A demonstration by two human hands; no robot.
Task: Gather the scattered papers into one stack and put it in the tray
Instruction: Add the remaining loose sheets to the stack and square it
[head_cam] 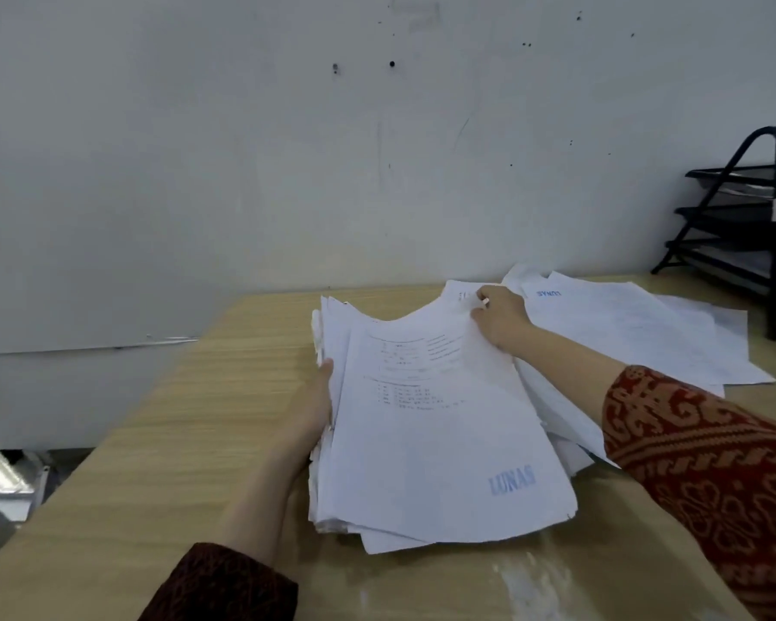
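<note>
Between left hand (317,407), right hand (500,318), paper stack (426,441)

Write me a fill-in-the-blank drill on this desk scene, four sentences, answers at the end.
1. The top sheet of the stack bears the blue stamped word ____.
2. The left hand presses against the stack's ____ edge.
3. The right hand pinches the top sheet's far ____.
4. The black tray rack stands at the table's far ____ side, behind loose papers.

Missing words: LUNAS; left; corner; right
</note>
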